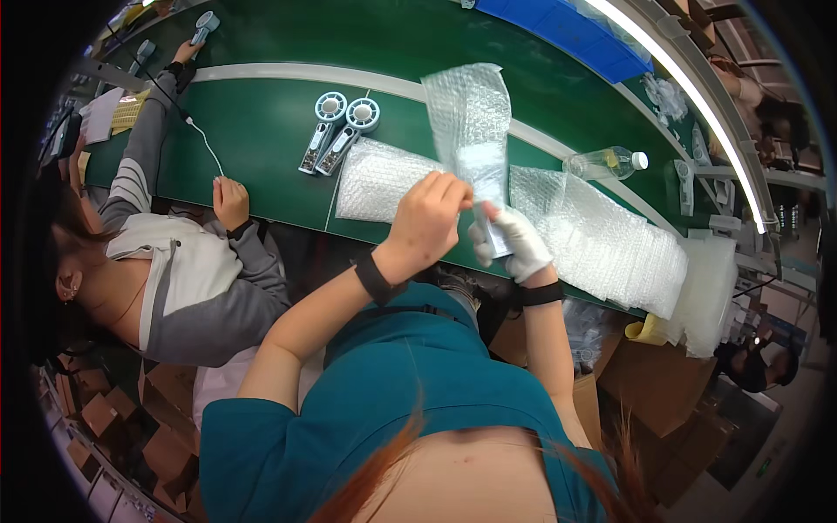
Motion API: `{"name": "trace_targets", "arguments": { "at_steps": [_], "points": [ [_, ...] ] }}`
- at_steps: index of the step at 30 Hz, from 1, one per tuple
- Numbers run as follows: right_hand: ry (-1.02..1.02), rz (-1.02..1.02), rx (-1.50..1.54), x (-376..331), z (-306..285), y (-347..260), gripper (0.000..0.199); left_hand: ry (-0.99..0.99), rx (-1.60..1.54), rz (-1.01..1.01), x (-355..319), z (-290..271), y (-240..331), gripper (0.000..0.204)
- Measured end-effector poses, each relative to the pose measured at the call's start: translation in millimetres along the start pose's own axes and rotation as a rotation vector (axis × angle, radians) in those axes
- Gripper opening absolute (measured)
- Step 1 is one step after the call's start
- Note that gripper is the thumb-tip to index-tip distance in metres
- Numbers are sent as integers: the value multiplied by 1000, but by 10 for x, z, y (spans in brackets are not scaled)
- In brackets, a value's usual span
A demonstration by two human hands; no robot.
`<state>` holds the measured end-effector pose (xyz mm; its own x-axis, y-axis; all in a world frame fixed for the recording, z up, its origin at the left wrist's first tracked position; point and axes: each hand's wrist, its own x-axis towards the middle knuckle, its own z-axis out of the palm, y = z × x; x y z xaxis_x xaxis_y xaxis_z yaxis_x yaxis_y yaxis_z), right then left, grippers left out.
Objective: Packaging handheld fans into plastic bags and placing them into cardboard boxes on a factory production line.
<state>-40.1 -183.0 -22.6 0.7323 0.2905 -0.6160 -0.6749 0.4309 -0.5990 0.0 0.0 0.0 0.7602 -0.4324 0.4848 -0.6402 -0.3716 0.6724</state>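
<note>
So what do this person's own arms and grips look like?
They're human arms, bare below short teal sleeves. The left grip is an ungloved hand, with a plain dark wristband. The right grip wears a white glove, with a similar dark band at the wrist. I can't make out any cables or markings on them.

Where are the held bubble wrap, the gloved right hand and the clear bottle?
Bubble wrap (478,126), head view: the part above the hands.
Right hand (521,243), head view: on its white glove.
Clear bottle (602,164), head view: the side of its body.
</note>
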Motion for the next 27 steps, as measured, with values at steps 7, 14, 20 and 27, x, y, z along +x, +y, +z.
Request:
{"name": "trace_targets", "arguments": {
  "at_steps": [7,14,20,27],
  "points": [
    [-531,-316,395,-334,207,114,67,114,-194,-50,689,-298,286,11],
    [145,-589,-937,297,-248,308,61,-372,-148,150,222,-107,547,17],
    [237,-140,-70,1375,-231,-900,38,215,374,-415,-20,-456,-864,39],
    [691,-738,-360,2205,-508,-1012,69,-112,487,-1082,-594,-769,-2071,49]
  ]
}}
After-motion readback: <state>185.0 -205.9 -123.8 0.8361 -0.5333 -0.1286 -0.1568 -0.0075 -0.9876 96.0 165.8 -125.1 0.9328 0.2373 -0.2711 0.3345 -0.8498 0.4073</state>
